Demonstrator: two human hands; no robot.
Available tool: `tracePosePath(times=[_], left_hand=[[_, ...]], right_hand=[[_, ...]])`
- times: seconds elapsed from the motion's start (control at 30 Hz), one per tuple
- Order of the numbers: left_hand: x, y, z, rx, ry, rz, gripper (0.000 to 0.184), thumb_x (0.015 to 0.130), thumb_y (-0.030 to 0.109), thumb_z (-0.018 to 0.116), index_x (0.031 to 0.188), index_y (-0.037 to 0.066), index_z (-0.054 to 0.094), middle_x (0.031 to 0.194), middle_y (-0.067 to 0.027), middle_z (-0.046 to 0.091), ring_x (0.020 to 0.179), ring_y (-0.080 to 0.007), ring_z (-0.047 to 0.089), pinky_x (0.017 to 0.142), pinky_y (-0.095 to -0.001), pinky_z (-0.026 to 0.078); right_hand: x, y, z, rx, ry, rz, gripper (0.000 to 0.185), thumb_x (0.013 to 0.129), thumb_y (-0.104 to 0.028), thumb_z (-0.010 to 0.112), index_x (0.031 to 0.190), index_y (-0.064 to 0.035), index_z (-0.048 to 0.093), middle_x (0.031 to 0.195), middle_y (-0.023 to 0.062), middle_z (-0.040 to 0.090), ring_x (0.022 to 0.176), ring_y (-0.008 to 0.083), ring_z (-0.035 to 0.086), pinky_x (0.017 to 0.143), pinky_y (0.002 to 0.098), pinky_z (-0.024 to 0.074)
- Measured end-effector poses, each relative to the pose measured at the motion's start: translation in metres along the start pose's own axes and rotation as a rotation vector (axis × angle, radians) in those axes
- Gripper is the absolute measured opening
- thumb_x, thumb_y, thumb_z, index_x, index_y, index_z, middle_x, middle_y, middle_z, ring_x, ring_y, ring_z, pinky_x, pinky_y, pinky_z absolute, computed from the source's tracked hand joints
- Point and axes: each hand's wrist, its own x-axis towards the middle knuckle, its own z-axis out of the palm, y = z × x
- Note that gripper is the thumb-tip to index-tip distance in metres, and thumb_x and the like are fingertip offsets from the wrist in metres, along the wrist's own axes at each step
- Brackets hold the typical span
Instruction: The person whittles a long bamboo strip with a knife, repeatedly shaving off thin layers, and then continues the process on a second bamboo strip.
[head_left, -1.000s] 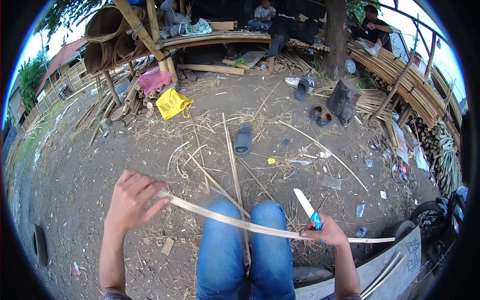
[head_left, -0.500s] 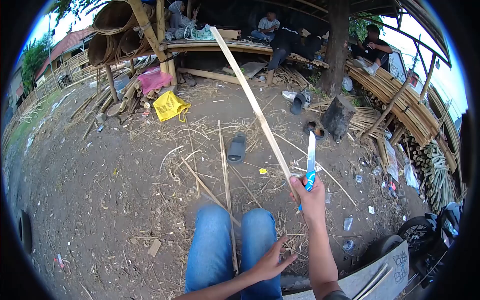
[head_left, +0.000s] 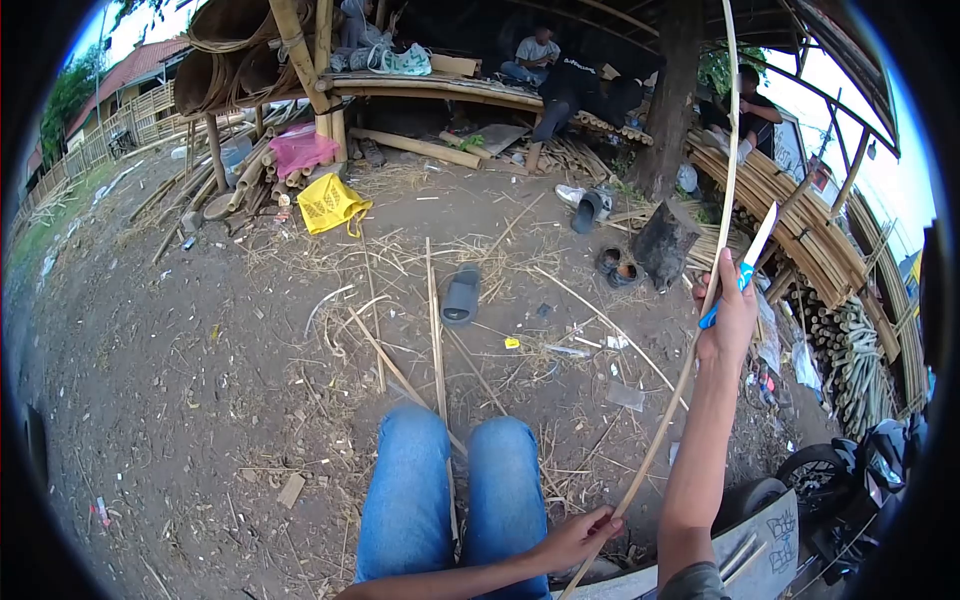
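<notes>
My right hand (head_left: 730, 318) is raised at the right, closed around a knife with a blue handle (head_left: 745, 275) and a long bamboo strip (head_left: 657, 445). The knife's bare blade (head_left: 763, 234) points up and to the right, apart from the strip. Slightly bowed, the strip runs from the top edge of the view, through the right hand, down past my left hand (head_left: 577, 541). My left fingers pinch its lower part beside my right knee (head_left: 503, 470). Both ends of the strip are out of view or at the frame's edge.
Loose bamboo strips (head_left: 437, 340) and a dark sandal (head_left: 461, 296) lie on the dirt ahead. A yellow bag (head_left: 330, 203) is farther off. People sit on a bamboo platform (head_left: 440, 88) under a roof. At right are a stump (head_left: 663, 246), stacked bamboo (head_left: 800, 220) and a motorcycle (head_left: 870, 490).
My right hand has moved up and right with the knife and strip. The strip has swung from leaning left to nearly upright. My left hand, open before, now grips its lower part.
</notes>
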Motion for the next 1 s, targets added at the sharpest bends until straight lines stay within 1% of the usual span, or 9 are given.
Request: tracePosePath(times=[0.23,0.3,0.4,0.5,0.57,0.73,0.8,0.87,1.0], left_hand=[[0.017,0.044,0.002,0.151,-0.037,0.015,0.038,0.105,0.024,0.042,0.138,0.006,0.046,0.096,-0.0062,0.063,0.092,-0.0135,0.063,0.082,-0.0286,0.05],[0.026,0.055,0.007,0.258,0.035,0.166,0.034,0.104,0.022,0.042,0.133,0.005,0.049,0.088,-0.0071,0.061,0.08,-0.0137,0.062,0.073,-0.0296,0.05],[0.046,0.055,0.009,0.297,0.187,0.197,0.028,0.104,0.02,0.041,0.124,0.003,0.052,0.081,-0.008,0.059,0.069,-0.0169,0.059,0.063,-0.0322,0.047],[0.052,0.074,-0.002,0.359,0.249,0.323,0.024,0.104,0.019,0.04,0.115,0.002,0.053,0.074,-0.0091,0.056,0.062,-0.0214,0.055,0.058,-0.0349,0.043],[0.041,0.082,-0.021,0.411,0.25,0.295,0.024,0.103,0.019,0.041,0.115,0.002,0.054,0.073,-0.0095,0.055,0.062,-0.0232,0.054,0.058,-0.0358,0.043],[-0.05,0.126,-0.092,0.87,0.425,0.097,0.026,0.098,0.024,0.053,0.115,0.006,0.061,0.071,-0.0138,0.063,0.061,-0.0297,0.063,0.054,-0.0376,0.046],[-0.097,0.127,-0.119,1.026,0.564,0.085,0.024,0.097,0.03,0.053,0.104,0.009,0.064,0.072,-0.0121,0.066,0.058,-0.0329,0.063,0.051,-0.0438,0.048],[-0.148,0.133,-0.141,1.265,0.599,-0.041,0.022,0.096,0.03,0.056,0.095,0.011,0.068,0.065,-0.0079,0.065,0.053,-0.0293,0.063,0.048,-0.0404,0.049],[-0.245,0.132,-0.175,1.382,0.607,-0.283,0.022,0.09,0.029,0.064,0.087,0.009,0.072,0.057,-0.009,0.062,0.051,-0.0267,0.063,0.049,-0.0365,0.049]], right_hand=[[0.059,-0.031,-0.047,0.213,0.086,-0.118,0.019,0.09,-0.018,0.07,0.095,-0.0057,0.057,0.073,0.0019,0.058,0.061,0.0087,0.055,0.051,0.0213,0.0449],[0.079,-0.038,-0.064,0.188,0.117,-0.122,0.018,0.09,-0.017,0.069,0.096,-0.0044,0.059,0.073,0.0025,0.058,0.062,0.0093,0.055,0.05,0.0209,0.0445],[0.105,-0.05,-0.087,0.145,0.144,-0.178,0.02,0.09,-0.018,0.07,0.094,-0.0035,0.058,0.076,0.0058,0.059,0.063,0.0112,0.057,0.051,0.0219,0.0462],[0.123,-0.054,-0.11,0.112,0.205,-0.246,0.021,0.091,-0.019,0.069,0.095,-0.0018,0.057,0.077,0.0071,0.059,0.063,0.0122,0.057,0.053,0.0219,0.0466],[0.114,-0.047,-0.121,0.096,0.185,-0.262,0.022,0.091,-0.019,0.068,0.096,-0.0011,0.057,0.079,0.0074,0.059,0.064,0.0132,0.057,0.054,0.0234,0.0477],[0.018,0.022,-0.105,-0.04,0.275,-0.129,0.019,0.092,-0.017,0.066,0.089,-0.0087,0.05,0.081,0.0028,0.058,0.069,0.0126,0.059,0.061,0.0275,0.0536],[-0.031,0.06,-0.107,-0.112,0.237,0.015,0.016,0.091,-0.013,0.065,0.09,-0.0123,0.049,0.08,0.0006,0.059,0.074,0.0105,0.062,0.061,0.0273,0.0543],[-0.078,0.097,-0.106,-0.105,0.152,0.209,0.017,0.089,-0.011,0.066,0.089,-0.014,0.049,0.081,0.0001,0.06,0.077,0.0093,0.062,0.063,0.0287,0.0551],[-0.165,0.151,-0.092,-0.077,0.187,0.595,0.026,0.083,-0.01,0.072,0.084,-0.015,0.047,0.083,-0.0004,0.058,0.072,0.0094,0.06,0.059,0.0268,0.0548]])
